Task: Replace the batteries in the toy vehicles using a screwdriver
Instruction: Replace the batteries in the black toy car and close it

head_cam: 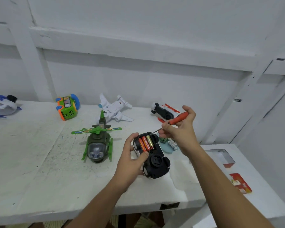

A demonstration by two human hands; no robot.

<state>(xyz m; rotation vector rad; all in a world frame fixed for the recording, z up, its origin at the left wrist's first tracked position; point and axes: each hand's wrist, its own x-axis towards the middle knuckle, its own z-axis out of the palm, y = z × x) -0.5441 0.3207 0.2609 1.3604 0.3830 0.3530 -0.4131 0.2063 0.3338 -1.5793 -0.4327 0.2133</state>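
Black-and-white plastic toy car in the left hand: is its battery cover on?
No: the upturned black-and-white plastic toy car shows its red and gold cylindrical batteries bare, with no cover over them.

Only one word can be read: "HUAHONG", in white capital letters along the orange-red battery [146,143] near the middle of the frame. This battery lies in the open compartment on the underside of the black and white toy car [155,163], between a second orange battery [139,143] and a gold-coloured battery [149,140], whose print is too small to read. The blue and yellow stickers [113,129] on the rotor blades of the green helicopter [97,145] carry some lettering, but it is blurred. The red card [240,183] at the lower right shows marks that cannot be read.
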